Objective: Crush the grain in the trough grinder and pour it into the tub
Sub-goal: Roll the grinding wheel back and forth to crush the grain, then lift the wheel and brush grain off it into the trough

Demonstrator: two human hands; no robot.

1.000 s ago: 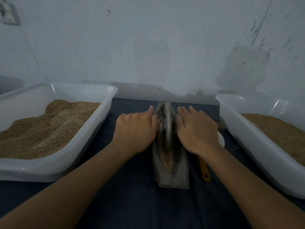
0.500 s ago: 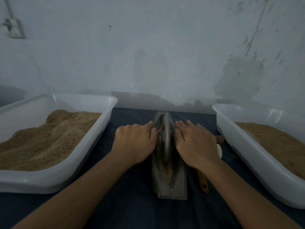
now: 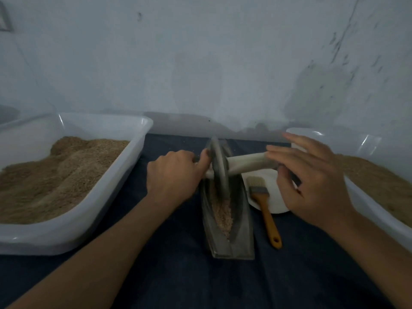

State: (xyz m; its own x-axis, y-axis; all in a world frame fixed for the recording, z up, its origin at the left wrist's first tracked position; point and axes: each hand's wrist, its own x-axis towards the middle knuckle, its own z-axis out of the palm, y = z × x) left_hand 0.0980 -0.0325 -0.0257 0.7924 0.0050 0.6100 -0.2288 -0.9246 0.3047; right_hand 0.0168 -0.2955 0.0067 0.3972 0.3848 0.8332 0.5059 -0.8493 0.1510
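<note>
A grey metal trough grinder (image 3: 240, 239) lies lengthwise on the dark cloth, with crushed grain (image 3: 223, 214) in its groove. A grey grinding wheel (image 3: 219, 168) stands in the far part of the trough on a pale wooden axle (image 3: 247, 162). My left hand (image 3: 172, 175) grips the axle's left end, right beside the wheel. Lifted off the axle, my right hand (image 3: 312, 177) hovers over its right end with its fingers spread. One white tub (image 3: 73, 228) of grain stands at the left and another white tub (image 3: 374, 215) at the right.
A brush with an orange handle (image 3: 266, 210) lies partly on a white plate (image 3: 273, 192) just right of the trough. The pale wall rises directly behind the table. Dark cloth covers the table in front of the trough.
My right hand has come off the axle and moved to the right with its fingers spread, uncovering the axle, the brush and the plate. My left hand stays on the axle's left end.
</note>
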